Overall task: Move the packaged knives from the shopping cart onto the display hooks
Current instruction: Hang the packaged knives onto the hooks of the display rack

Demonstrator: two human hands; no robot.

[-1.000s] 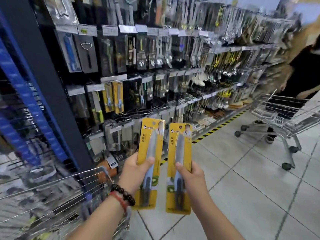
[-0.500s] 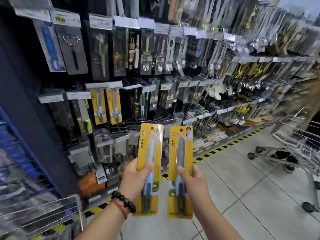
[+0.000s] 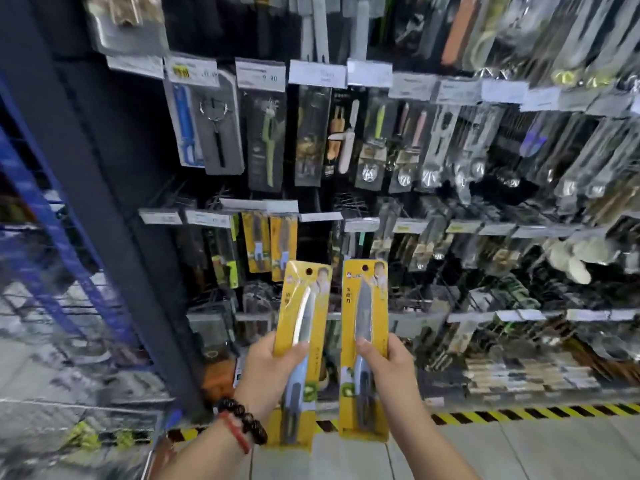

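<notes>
Two knife packs held upright toward the hooks.
We grip one pack in each hand, left hand and right hand, thumbs in front, so the hang holes stay free beneath the matching yellow packs.

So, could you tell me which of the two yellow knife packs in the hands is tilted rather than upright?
The pack in the left hand, the left knife pack: its top leans right. The right knife pack, gripped by the right hand, stands nearly vertical.

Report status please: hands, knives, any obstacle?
Left hand grips left knife pack. Right hand grips right knife pack. Matching yellow packs already hanging ahead; path clear.
</notes>
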